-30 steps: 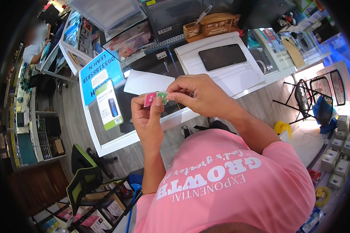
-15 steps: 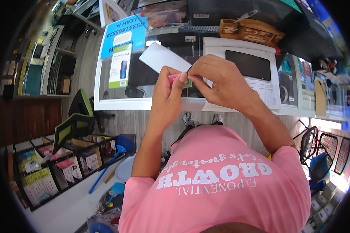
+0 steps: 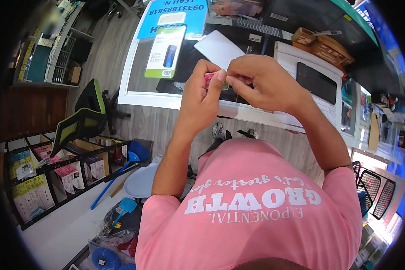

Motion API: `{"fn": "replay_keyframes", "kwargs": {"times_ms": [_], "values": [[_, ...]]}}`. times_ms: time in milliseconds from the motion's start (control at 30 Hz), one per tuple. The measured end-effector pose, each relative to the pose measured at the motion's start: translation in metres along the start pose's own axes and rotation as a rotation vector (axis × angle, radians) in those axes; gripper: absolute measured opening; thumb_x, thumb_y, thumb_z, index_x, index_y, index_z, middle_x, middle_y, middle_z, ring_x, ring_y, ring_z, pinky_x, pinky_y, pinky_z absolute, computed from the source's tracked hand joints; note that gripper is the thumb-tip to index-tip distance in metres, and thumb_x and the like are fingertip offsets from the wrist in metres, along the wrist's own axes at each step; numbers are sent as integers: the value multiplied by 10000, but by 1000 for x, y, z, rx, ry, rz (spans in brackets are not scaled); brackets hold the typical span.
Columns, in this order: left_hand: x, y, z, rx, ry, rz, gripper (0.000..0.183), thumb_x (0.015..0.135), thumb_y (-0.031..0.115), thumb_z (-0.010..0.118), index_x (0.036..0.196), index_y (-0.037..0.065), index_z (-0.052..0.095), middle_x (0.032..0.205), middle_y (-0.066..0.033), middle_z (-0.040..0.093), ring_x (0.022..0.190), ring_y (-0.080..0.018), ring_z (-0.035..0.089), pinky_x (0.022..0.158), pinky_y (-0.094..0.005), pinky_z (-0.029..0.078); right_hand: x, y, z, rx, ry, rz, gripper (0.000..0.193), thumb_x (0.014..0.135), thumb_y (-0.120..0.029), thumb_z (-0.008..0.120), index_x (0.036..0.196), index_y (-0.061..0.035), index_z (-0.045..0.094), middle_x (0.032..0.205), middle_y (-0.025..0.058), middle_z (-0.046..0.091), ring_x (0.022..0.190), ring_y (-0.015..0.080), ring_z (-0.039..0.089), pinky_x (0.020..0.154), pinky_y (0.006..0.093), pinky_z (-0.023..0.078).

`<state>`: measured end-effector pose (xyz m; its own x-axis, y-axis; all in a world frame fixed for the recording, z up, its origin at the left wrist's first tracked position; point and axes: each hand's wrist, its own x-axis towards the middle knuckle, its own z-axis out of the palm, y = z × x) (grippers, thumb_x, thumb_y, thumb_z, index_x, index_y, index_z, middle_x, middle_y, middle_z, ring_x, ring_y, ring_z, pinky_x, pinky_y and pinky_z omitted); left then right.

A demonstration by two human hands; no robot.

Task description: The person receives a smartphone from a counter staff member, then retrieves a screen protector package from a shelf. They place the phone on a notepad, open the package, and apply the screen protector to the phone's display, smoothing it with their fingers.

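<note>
Both my hands meet over the front edge of the glass-topped counter [image 3: 153,100]. Between the thumb and curled fingers of my left hand [image 3: 201,96] is a small flat pink-and-green piece [image 3: 208,78], mostly covered by the fingers. My right hand [image 3: 267,85] pinches at its right end with thumb and forefinger; what exactly those fingertips grip is hidden. Just beyond the hands lies a flat white rectangular thing [image 3: 219,48]. To the right, a black smartphone [image 3: 316,81] rests face up on an open ruled notebook [image 3: 285,56].
A white-and-green phone accessory package [image 3: 166,51] and a blue sign [image 3: 177,13] lie on the counter's left. Brown wooden holders [image 3: 326,47] and a keyboard [image 3: 258,28] sit at the back. A green-black chair [image 3: 87,112] and divided shelves [image 3: 67,171] stand left.
The view has shifted, so the counter sits farther right and higher in the picture. My hands stay together on the small piece, with only slight finger movement.
</note>
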<state>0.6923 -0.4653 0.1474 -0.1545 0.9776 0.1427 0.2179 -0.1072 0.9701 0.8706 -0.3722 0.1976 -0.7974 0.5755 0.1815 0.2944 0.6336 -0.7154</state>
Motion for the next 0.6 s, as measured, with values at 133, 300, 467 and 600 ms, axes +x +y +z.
{"fn": "replay_keyframes", "kwargs": {"times_ms": [133, 300, 467, 600], "values": [[1, -6, -16, -413, 4, -138, 260, 1083, 341, 627, 1041, 88, 583, 885, 35, 597, 798, -39, 506, 733, -238, 445, 25, 3, 15, -162, 42, -357, 95, 881, -110, 668, 825, -42, 630, 746, 107, 583, 773, 309, 590, 734, 445, 483], [4, -16, -40, -638, 6, -241, 278, 1071, 367, 643, 1049, 94, 596, 877, 35, 606, 785, -45, 520, 725, -220, 447, 44, -10, 28, -328, 55, -487, 74, 865, -84, 678, 848, -62, 609, 773, 80, 558, 786, 287, 565, 738, 419, 464], [10, -27, -50, -441, 133, -215, 262, 1069, 357, 646, 1068, 97, 611, 911, 30, 609, 800, -49, 524, 738, -230, 444, 45, -17, 38, -388, 54, -499, 76, 850, -72, 688, 856, -64, 612, 790, 71, 558, 789, 283, 557, 734, 398, 459], [25, -44, -73, -485, 229, -188, 283, 1064, 367, 652, 1084, 87, 617, 917, 15, 595, 786, -78, 509, 740, -243, 430, 40, -30, 55, -277, -45, -426, 57, 869, -73, 695, 879, -68, 640, 806, 80, 585, 795, 287, 575, 730, 400, 467]]}}
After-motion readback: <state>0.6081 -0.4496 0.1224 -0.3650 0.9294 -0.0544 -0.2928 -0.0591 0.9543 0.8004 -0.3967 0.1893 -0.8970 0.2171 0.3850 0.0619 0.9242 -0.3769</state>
